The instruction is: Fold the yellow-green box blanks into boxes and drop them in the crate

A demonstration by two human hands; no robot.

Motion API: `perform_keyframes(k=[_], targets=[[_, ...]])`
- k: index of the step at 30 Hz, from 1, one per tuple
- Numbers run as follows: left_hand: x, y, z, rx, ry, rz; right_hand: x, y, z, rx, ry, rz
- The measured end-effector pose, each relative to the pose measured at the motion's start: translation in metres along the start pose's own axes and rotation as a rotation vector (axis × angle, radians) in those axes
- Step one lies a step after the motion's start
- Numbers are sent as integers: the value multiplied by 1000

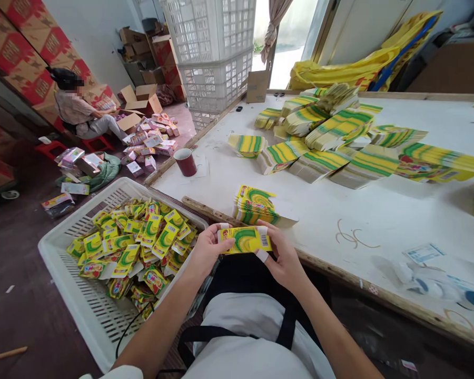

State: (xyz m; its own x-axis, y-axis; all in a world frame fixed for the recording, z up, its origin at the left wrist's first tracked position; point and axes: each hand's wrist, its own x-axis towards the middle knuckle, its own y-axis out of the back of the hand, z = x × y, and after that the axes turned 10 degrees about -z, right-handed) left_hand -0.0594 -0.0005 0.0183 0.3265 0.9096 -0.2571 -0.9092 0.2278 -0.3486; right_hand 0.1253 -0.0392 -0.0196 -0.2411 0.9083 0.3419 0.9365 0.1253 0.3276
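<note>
Both of my hands hold one small yellow-and-green carton [245, 239] just in front of the table's edge. My left hand [206, 247] pinches its left end. My right hand [281, 253], with tape on two fingers, pinches its right end by the barcode. Just behind it, a short stack of flat yellow-green cartons [256, 206] lies on the white table [379, 216]. To my left, a white plastic crate [82, 295] holds several folded cartons of the same kind.
Large piles of flat cartons [339, 142] cover the far table. A dark red cup [186, 161] stands at its left edge. Stacked white crates [213, 58] rise behind. A seated person [82, 113] works among boxes on the floor at far left.
</note>
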Motion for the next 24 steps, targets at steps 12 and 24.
perform_keyframes(k=[12, 24], targets=[[-26, 115, 77, 1232, -302, 839, 44, 32, 9, -323, -125, 283], [7, 53, 9, 902, -248, 36, 66, 33, 23, -533, -261, 303]])
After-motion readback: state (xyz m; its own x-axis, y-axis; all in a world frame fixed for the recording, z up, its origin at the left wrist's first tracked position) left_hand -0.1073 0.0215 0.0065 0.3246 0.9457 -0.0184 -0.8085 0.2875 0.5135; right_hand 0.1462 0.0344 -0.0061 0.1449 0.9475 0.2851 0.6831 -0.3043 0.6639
